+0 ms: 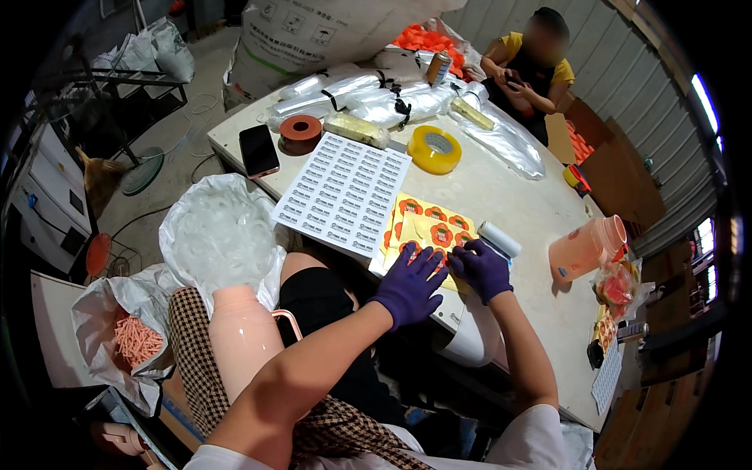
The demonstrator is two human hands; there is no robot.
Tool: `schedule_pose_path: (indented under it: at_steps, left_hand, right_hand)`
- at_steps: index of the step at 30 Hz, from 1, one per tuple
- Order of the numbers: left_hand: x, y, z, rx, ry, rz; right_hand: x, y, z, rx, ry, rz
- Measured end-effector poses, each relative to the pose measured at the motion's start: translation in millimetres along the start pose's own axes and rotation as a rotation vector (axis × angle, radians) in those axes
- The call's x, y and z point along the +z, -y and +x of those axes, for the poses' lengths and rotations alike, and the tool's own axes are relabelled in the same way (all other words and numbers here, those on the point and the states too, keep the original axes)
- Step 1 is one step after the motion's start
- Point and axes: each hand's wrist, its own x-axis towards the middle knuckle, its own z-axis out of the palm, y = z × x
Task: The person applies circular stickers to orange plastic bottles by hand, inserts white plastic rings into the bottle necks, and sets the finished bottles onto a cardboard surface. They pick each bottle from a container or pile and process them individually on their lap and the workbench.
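Note:
A yellow sheet of round orange-red stickers (423,222) lies on top of similar sheets near the table's front edge. My left hand (407,288), in a purple glove, rests on its lower part with the fingers spread. At the sheet's right side is my gloved right hand (480,270), fingers curled together; what they pinch, if anything, is hidden. Just beyond that hand lies a small white roll (500,238). Left of the stickers is a white sheet of printed labels (345,192). A large pink bottle with a handle (241,333) leans across my lap, beneath my left forearm.
A phone (258,150), a brown tape roll (301,135) and a yellow tape roll (434,150) lie farther back, before bundled clear bags (368,98). Another pink bottle (581,251) stands right. Sacks of clear rings (223,235) and pink pieces (138,341) sit left. A person (533,74) sits beyond the table.

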Motion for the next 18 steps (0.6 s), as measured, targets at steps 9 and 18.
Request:
schedule_pose_path:
  at_steps: [9, 18]
  left_hand:
    - [3, 1, 0, 0.003, -0.011, -0.027]
    - [-1, -2, 2, -0.024, 0.121, -0.017]
  right_hand:
    - [14, 0, 8, 0.042, 0.127, 0.003]
    - [-70, -1, 48, 0.481, -0.597, 1.092]
